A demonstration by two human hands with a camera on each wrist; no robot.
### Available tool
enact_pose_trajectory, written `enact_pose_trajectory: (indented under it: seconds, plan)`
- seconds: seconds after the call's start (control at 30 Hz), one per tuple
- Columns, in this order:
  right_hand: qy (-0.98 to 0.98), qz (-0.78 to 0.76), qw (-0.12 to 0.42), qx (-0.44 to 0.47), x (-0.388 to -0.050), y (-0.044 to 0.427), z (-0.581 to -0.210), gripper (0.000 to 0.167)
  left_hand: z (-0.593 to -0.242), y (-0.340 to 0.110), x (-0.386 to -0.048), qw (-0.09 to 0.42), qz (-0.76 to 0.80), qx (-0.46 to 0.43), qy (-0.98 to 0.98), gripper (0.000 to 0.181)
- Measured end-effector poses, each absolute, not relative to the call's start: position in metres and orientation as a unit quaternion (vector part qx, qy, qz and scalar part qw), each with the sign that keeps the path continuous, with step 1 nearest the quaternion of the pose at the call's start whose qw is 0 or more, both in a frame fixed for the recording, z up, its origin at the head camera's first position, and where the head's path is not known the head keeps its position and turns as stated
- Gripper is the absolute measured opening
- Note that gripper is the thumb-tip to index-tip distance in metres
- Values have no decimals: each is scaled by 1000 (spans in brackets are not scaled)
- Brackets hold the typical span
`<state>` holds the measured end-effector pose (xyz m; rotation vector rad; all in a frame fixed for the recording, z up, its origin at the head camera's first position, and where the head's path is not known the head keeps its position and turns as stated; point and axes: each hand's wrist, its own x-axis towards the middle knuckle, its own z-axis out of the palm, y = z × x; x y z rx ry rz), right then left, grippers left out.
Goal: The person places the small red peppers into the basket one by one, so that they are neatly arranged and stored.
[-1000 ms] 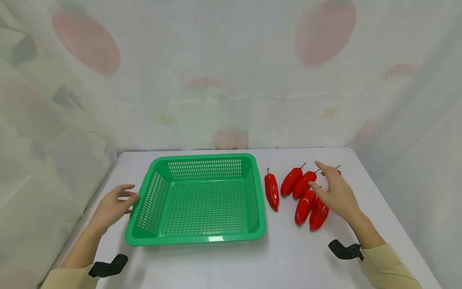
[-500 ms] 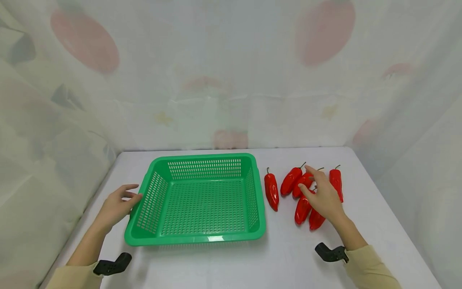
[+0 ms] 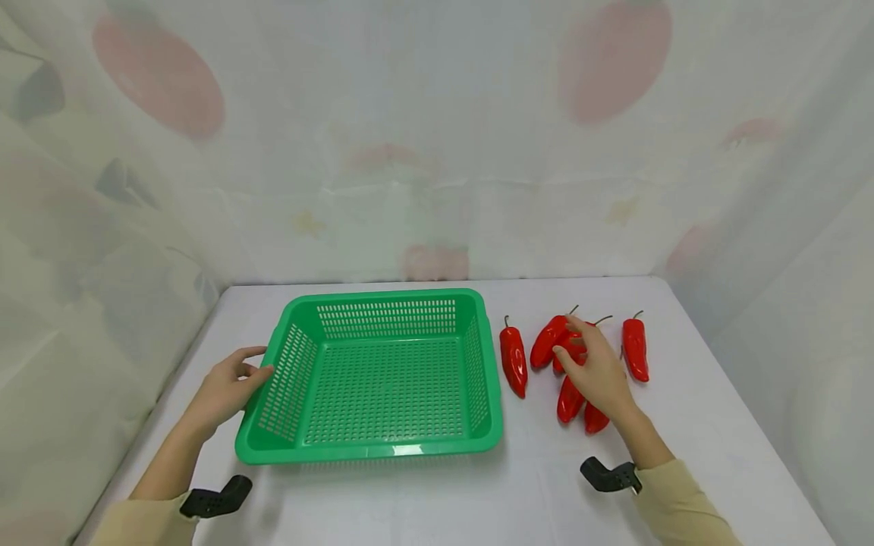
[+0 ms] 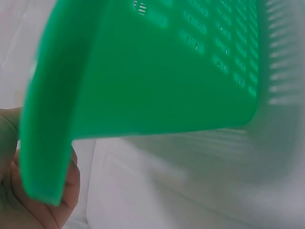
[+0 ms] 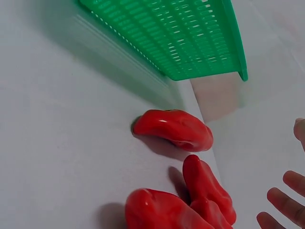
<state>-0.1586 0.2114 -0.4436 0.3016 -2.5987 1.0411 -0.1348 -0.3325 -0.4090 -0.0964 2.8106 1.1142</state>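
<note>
My left hand (image 3: 228, 388) is at the left rim of a green plastic basket (image 3: 369, 453). In the head view its thumb overlaps the rim. The left wrist view shows loosely bent fingers (image 4: 71, 186) partly hidden by the rim, and whether they press on it is unclear. My right hand (image 3: 599, 375) is spread over a cluster of glossy red peppers, thumb and fingers apart, nothing held. It partly covers one red pepper (image 3: 570, 398) and others beside it. In the right wrist view its fingertips (image 5: 286, 202) show at the right edge.
One red pepper (image 3: 514, 360) lies alone beside the basket's right wall. Another red pepper (image 3: 635, 349) lies at the far right. All stand on a white table (image 3: 437, 508), with a patterned cloth (image 3: 437, 152) behind and at the sides.
My right hand has moved left across the peppers, uncovering the far-right one. My left hand has shifted slightly right, onto the basket's rim. The basket and peppers have not moved.
</note>
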Motion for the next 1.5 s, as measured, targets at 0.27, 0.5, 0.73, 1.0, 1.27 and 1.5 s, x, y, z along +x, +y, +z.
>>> enact_pose_trajectory:
  seconds: [0.27, 0.5, 0.73, 1.0, 1.27, 1.5]
  plan:
    - [-906, 389, 145, 81, -162, 204, -451, 61, -407, -330, -135, 66, 383, -28, 921, 62]
    - [-900, 412, 129, 59, -167, 194, -456, 59, -407, -330, -135, 77, 400, -27, 913, 62]
    - [-898, 419, 126, 39, -171, 182, -464, 54, -408, -332, -135, 83, 412, -30, 907, 62]
    - [-911, 397, 113, 24, -173, 172, -472, 54, -408, -330, -133, 87, 425, -27, 901, 63]
    - [-919, 384, 91, 7, -174, 161, -478, 55, -406, -330, -133, 89, 428, -29, 899, 63]
    - [-935, 345, 85, 0, -174, 154, -478, 54, -405, -329, -132, 91, 431, -31, 897, 63]
